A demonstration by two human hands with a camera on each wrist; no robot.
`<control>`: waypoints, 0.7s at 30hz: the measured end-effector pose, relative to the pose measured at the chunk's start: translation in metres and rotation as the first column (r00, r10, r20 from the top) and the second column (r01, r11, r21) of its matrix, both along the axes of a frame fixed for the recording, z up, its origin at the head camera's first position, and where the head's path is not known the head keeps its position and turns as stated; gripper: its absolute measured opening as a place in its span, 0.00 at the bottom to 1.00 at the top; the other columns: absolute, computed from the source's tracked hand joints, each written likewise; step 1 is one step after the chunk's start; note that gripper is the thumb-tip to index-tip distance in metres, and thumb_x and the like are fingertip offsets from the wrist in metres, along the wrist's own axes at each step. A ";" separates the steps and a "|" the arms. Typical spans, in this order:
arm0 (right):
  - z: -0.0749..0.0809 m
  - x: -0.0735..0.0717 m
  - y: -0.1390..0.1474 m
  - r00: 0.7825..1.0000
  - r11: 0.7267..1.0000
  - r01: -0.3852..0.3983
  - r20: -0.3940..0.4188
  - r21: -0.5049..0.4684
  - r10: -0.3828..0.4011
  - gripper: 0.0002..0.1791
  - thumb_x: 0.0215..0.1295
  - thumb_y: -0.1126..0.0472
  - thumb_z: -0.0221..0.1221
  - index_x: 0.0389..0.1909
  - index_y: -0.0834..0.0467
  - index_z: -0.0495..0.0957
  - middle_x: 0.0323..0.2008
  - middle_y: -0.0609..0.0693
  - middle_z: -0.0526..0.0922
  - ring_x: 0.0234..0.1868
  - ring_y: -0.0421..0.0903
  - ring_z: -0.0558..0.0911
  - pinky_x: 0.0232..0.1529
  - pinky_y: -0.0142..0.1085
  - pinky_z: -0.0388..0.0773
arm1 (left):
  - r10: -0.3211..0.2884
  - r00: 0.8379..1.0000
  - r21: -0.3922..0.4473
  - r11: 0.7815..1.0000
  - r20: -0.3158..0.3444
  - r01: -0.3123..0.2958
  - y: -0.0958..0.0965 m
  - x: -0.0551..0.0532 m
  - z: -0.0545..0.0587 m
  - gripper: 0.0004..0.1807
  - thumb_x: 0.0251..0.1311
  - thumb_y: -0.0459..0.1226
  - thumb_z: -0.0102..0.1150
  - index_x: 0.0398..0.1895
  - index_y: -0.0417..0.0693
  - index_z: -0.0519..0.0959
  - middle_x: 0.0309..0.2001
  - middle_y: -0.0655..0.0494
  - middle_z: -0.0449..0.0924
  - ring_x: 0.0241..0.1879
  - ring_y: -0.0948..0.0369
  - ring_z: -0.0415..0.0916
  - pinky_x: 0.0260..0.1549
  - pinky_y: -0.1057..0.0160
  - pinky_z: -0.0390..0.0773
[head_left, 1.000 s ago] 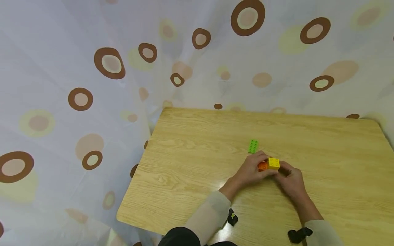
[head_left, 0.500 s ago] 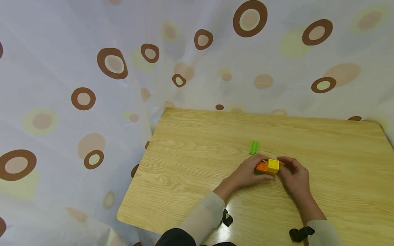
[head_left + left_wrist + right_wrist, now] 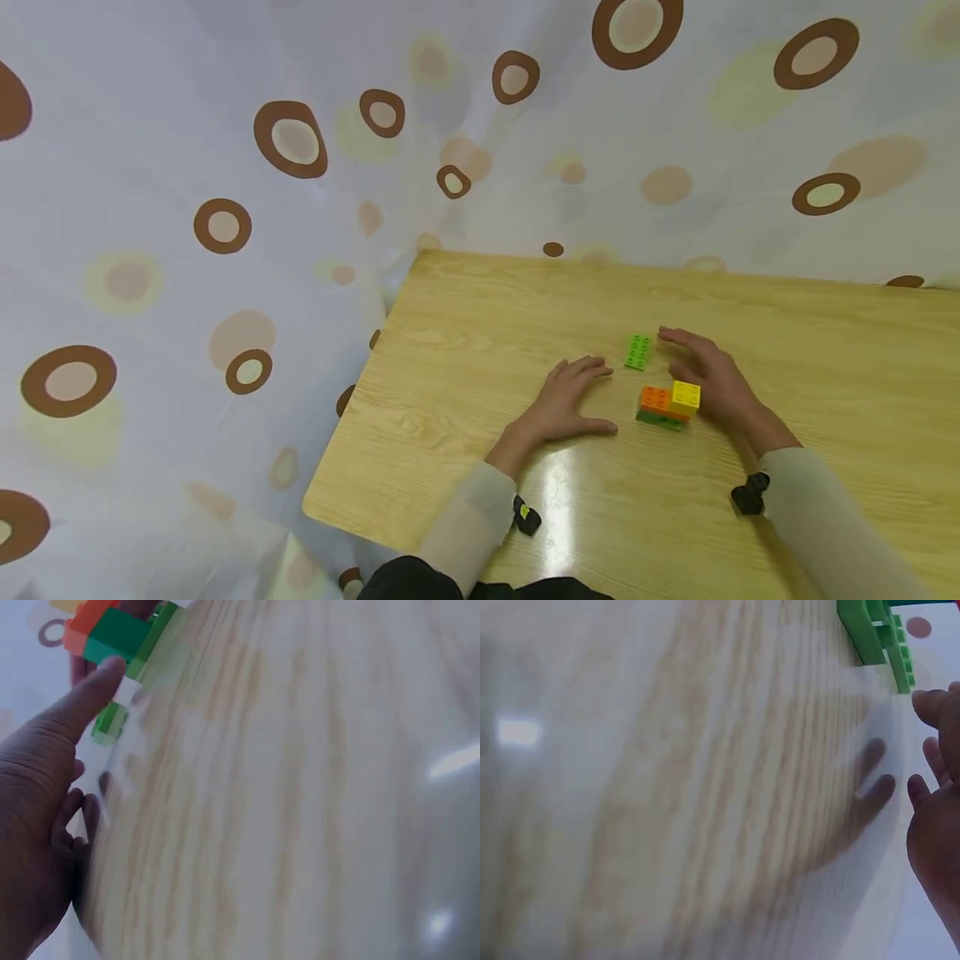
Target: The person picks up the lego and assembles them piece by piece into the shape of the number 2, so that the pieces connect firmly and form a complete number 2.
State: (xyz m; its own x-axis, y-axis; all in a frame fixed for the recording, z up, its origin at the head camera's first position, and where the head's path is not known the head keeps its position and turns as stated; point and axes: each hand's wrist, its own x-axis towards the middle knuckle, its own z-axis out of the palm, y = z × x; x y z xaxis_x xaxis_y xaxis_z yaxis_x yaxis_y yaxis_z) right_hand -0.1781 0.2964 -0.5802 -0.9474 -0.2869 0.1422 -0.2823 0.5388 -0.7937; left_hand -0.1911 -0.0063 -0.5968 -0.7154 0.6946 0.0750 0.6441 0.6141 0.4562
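Observation:
On the table, in the head view, stands a small stack of toy building bricks: a yellow brick on top of an orange brick, with green bricks below. The left wrist view shows a dark green brick over a lighter green base. My left hand is spread to the left of the stack, apart from it and holding nothing. My right hand reaches past the stack's right side, fingers extended towards a flat bright green brick behind it, with a gap between.
The wooden table extends on both sides of the hands. A patterned curtain hangs along its back and left edges. Black wrist cameras are strapped at both sleeves.
My left hand has let go of the brick stack and drawn back left, fingers spreading. My right hand has moved forward, nearer the flat green brick. The view has shifted slightly.

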 end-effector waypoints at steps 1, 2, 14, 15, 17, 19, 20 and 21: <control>-0.001 -0.005 -0.002 0.999 0.999 -0.045 -0.005 -0.006 0.045 0.30 0.75 0.64 0.54 0.75 0.50 0.61 0.75 0.51 0.58 0.75 0.59 0.55 0.66 0.66 0.53 | -0.006 1.000 -0.018 1.000 -0.017 0.006 0.000 -0.001 -0.001 0.51 0.50 0.72 0.58 0.76 0.64 0.58 0.77 0.67 0.47 0.77 0.66 0.37 0.74 0.55 0.38; -0.002 -0.009 -0.004 0.997 0.997 -0.080 -0.024 0.006 0.080 0.30 0.74 0.65 0.54 0.75 0.51 0.61 0.75 0.52 0.58 0.76 0.60 0.51 0.66 0.68 0.50 | -0.015 0.999 -0.031 0.999 -0.028 0.015 0.000 -0.001 -0.001 0.51 0.51 0.73 0.57 0.76 0.64 0.59 0.77 0.67 0.47 0.77 0.66 0.37 0.74 0.56 0.36; -0.009 -0.016 -0.012 1.000 0.998 0.008 -0.021 0.055 -0.007 0.31 0.67 0.55 0.65 0.68 0.57 0.69 0.67 0.59 0.68 0.69 0.65 0.61 0.63 0.66 0.55 | 0.010 0.998 -0.062 0.998 -0.058 -0.014 0.002 0.001 -0.003 0.44 0.50 0.72 0.59 0.69 0.67 0.69 0.77 0.66 0.51 0.77 0.63 0.39 0.74 0.54 0.38; -0.010 -0.015 -0.013 1.000 0.999 0.019 -0.008 0.045 -0.019 0.32 0.66 0.54 0.65 0.69 0.55 0.68 0.68 0.59 0.67 0.70 0.64 0.60 0.64 0.67 0.54 | 0.009 0.998 -0.063 0.998 -0.062 -0.013 0.002 0.001 -0.003 0.43 0.50 0.73 0.59 0.68 0.67 0.69 0.77 0.65 0.51 0.77 0.63 0.40 0.74 0.54 0.38; -0.011 -0.015 -0.015 1.000 0.999 0.026 0.012 0.022 -0.026 0.35 0.66 0.53 0.65 0.72 0.53 0.65 0.71 0.59 0.63 0.72 0.64 0.57 0.64 0.68 0.53 | 0.012 0.998 -0.062 0.998 -0.064 -0.016 0.003 0.002 -0.002 0.43 0.50 0.73 0.58 0.68 0.67 0.70 0.77 0.65 0.51 0.77 0.63 0.39 0.74 0.55 0.37; -0.012 -0.014 -0.019 0.999 1.000 0.018 0.038 -0.006 -0.017 0.37 0.67 0.53 0.64 0.74 0.52 0.62 0.75 0.59 0.57 0.74 0.64 0.52 0.65 0.69 0.51 | 0.014 0.998 -0.064 0.998 -0.065 -0.018 0.003 0.004 -0.001 0.43 0.50 0.73 0.58 0.68 0.67 0.70 0.77 0.65 0.51 0.77 0.63 0.39 0.74 0.56 0.37; -0.012 -0.014 -0.022 0.999 1.000 0.015 0.038 -0.008 -0.015 0.37 0.68 0.53 0.64 0.75 0.52 0.61 0.75 0.59 0.55 0.75 0.65 0.51 0.65 0.70 0.50 | 0.013 0.998 -0.066 0.998 -0.063 -0.017 0.002 0.005 -0.001 0.43 0.50 0.73 0.58 0.68 0.68 0.70 0.77 0.66 0.50 0.77 0.63 0.39 0.74 0.56 0.37; -0.012 -0.014 -0.024 0.999 1.000 0.018 0.029 -0.004 -0.018 0.36 0.68 0.53 0.64 0.74 0.53 0.62 0.75 0.60 0.56 0.74 0.65 0.52 0.65 0.69 0.51 | 0.013 0.998 -0.068 0.998 -0.061 -0.017 0.002 0.005 -0.001 0.43 0.50 0.73 0.58 0.68 0.68 0.69 0.77 0.66 0.50 0.77 0.63 0.39 0.74 0.56 0.36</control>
